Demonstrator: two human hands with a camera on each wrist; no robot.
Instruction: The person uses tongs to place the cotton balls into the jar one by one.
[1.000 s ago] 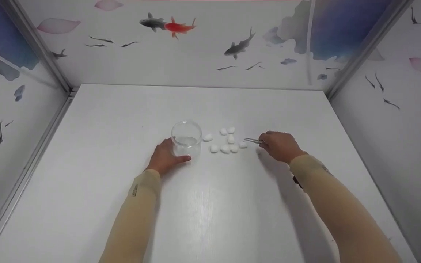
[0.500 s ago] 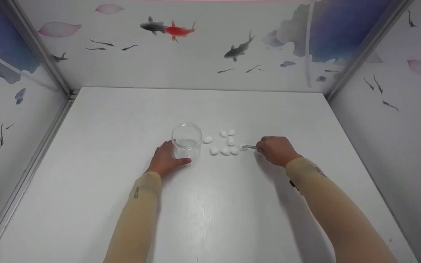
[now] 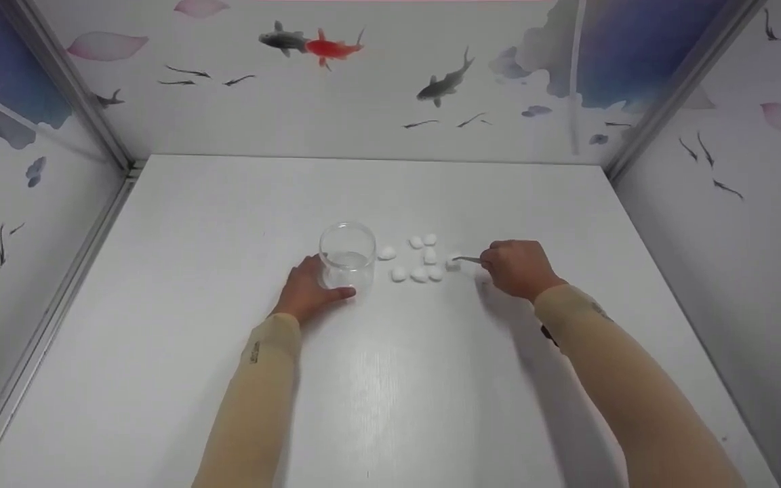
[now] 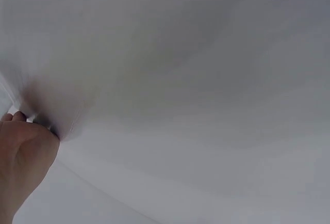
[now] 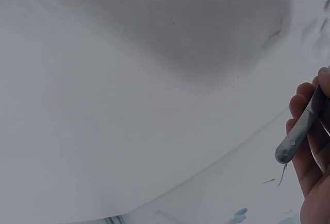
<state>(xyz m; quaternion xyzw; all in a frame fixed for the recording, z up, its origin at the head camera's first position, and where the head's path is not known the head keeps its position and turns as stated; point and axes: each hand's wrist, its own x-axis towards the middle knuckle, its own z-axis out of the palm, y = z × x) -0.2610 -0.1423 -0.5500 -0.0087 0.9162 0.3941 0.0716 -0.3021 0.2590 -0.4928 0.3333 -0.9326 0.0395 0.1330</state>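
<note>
My left hand (image 3: 304, 293) holds a clear glass jar (image 3: 348, 263) upright on the white table, its thumb on the near side and its fingers round the left. In the left wrist view only part of that hand (image 4: 26, 162) shows, at the left edge. With my right hand (image 3: 519, 268) I grip metal tweezers (image 3: 470, 259), whose blunt end (image 5: 289, 149) shows in the right wrist view. At their tips is a white cotton ball (image 3: 453, 264), seemingly just off the table. Several other cotton balls (image 3: 419, 274) lie between jar and tweezers.
One cotton ball (image 3: 387, 253) lies close to the jar's right side. White walls printed with fish (image 3: 326, 47) and petals enclose the table (image 3: 370, 393) at the back and both sides.
The tweezers came down onto the rightmost cotton ball, then rose slightly with it at their tips. My left hand and the jar have stayed in place.
</note>
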